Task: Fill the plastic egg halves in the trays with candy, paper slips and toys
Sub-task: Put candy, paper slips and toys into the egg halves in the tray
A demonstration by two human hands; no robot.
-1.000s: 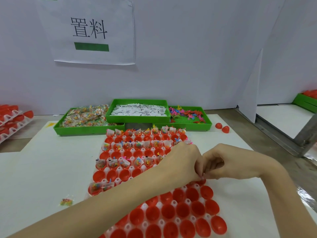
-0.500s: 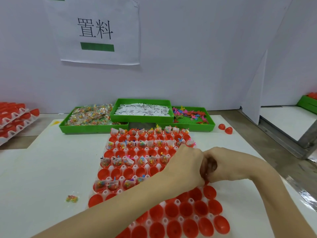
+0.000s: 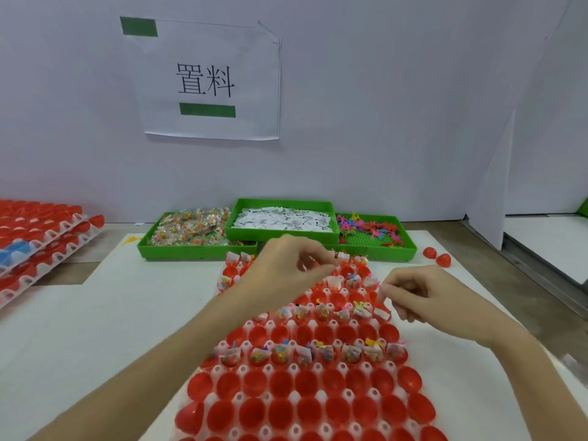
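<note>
Red egg halves point(image 3: 318, 405) mostly empty toward 6 o'clock; left hand point(image 3: 283, 265) and right hand point(image 3: 423, 294) fingers curled, whatever they pinch is too tiny to tell

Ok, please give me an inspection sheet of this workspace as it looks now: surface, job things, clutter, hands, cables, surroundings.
Surface: white table top.
Job's things: egg tray holds red halves; some rows are filled, the nearest rows are empty. Behind it stand three green bins: candy bin, paper slip bin, toy bin.
Clutter: two loose red halves lie right of the bins.
Grip: left hand and right hand hover over the filled rows with fingers curled; the right hand pinches something small and white; what the left hand holds cannot be told.
Cables: nothing seen.
Surroundings: white wall with a printed sign; stacked egg trays at far left.
</note>
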